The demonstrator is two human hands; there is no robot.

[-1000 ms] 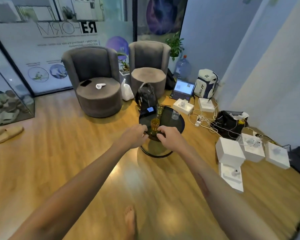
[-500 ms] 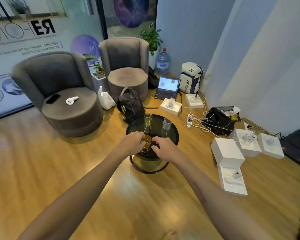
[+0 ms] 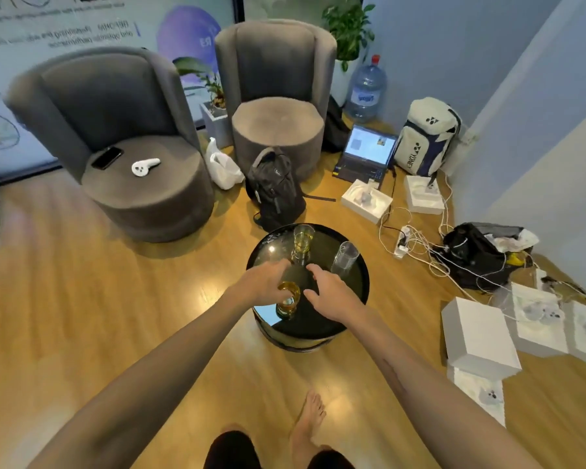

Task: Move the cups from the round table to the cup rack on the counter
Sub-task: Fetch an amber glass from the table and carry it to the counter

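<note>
Your left hand (image 3: 266,282) grips amber cup (image 3: 287,298) on round table (image 3: 356,299); right hand (image 3: 330,292) open beside it. Risk: glass slips, or your right hand knocks clear cup (image 3: 344,258) over.

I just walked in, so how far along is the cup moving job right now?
Nothing looks done: three cups are on the round table, and no cup rack is in view. In hand: the left hand has its grip on the amber cup; the right hand hovers open. Left: the far amber cup and clear glass.

Bright daylight, floor glare, fisheye edges
</note>
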